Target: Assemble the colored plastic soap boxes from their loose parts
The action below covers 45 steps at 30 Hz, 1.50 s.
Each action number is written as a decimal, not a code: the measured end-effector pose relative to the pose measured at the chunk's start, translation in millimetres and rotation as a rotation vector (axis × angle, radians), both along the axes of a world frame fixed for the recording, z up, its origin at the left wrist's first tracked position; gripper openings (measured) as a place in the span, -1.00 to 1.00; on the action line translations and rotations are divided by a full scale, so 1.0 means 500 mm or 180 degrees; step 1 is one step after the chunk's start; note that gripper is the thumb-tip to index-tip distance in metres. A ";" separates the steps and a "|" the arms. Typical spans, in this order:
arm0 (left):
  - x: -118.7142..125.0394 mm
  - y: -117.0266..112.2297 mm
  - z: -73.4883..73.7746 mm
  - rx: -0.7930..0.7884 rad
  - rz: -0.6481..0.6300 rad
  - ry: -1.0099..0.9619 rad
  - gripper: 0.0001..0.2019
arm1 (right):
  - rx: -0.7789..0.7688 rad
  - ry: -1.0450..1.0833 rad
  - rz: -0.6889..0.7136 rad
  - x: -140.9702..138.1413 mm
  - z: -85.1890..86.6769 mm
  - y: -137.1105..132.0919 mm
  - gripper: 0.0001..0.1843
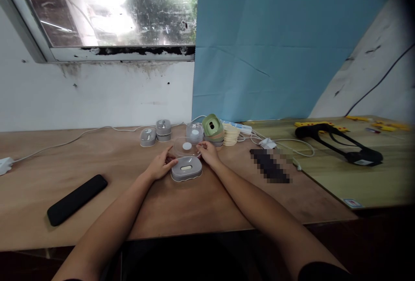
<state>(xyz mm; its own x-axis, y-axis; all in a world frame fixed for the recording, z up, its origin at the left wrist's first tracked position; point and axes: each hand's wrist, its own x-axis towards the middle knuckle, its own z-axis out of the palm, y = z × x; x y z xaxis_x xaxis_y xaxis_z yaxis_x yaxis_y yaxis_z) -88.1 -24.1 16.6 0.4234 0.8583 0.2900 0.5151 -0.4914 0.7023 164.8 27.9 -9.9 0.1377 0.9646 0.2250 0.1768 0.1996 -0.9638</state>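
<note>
A grey oval box base (pixel 186 169) lies on the wooden table (pixel 194 203) in front of me. Just above it both my hands hold a clear plastic lid (pixel 186 146) with a white round spot. My left hand (pixel 160 165) pinches the lid's left edge and rests beside the grey base. My right hand (pixel 209 153) pinches the lid's right edge. The lid is tilted and hovers over the back of the base.
Behind stand two grey boxes (pixel 148 136) (pixel 164 130), a clear container (pixel 195 132), a green stack (pixel 213 129) and cream discs (pixel 230 135). A black flat bar (pixel 77 199) lies left. White cables, a black strap (pixel 340 142) and yellow pieces lie right.
</note>
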 end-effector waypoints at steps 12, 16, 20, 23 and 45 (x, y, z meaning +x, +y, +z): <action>0.026 -0.005 -0.001 0.0168 0.0052 -0.0379 -0.41 | -0.0274 0.0820 0.0683 -0.037 0.029 -0.037 -0.51; 0.062 0.008 0.012 0.0438 0.0658 -0.0757 -0.43 | -0.0237 0.0935 0.0942 -0.042 0.026 -0.035 -0.39; 0.092 0.045 0.039 0.0909 0.0868 -0.0249 -0.20 | -0.0189 0.1195 0.1173 -0.043 0.030 -0.039 -0.35; 0.111 0.085 0.059 0.1108 0.0925 0.0209 -0.32 | -0.0149 0.1403 0.1196 -0.044 0.035 -0.043 -0.27; 0.198 0.218 0.086 0.0431 0.0688 0.1424 -0.11 | -0.0111 0.0571 0.1135 -0.045 -0.002 -0.019 -0.41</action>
